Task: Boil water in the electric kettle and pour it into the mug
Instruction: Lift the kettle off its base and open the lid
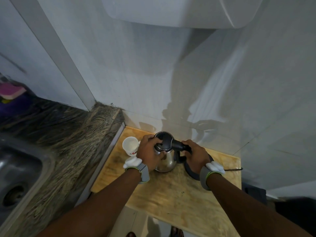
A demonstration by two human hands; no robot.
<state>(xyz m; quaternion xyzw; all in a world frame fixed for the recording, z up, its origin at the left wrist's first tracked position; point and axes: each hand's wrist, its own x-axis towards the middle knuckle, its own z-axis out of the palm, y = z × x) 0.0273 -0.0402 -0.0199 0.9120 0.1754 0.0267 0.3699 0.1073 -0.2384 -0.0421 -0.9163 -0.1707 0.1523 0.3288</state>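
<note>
A steel electric kettle (166,161) with a black lid stands on the wooden board (171,194), just left of its black base (192,170). My left hand (149,153) wraps round the kettle's left side and lid edge. My right hand (196,155) grips the black handle (178,145). A white mug (130,145) with a red mark stands on the board left of the kettle, behind my left hand; its inside looks empty.
A marbled stone counter (68,142) with a steel sink (18,177) lies to the left. White walls close the corner behind the board. A black cord (234,169) runs right from the base. A pink sponge (12,91) sits far left.
</note>
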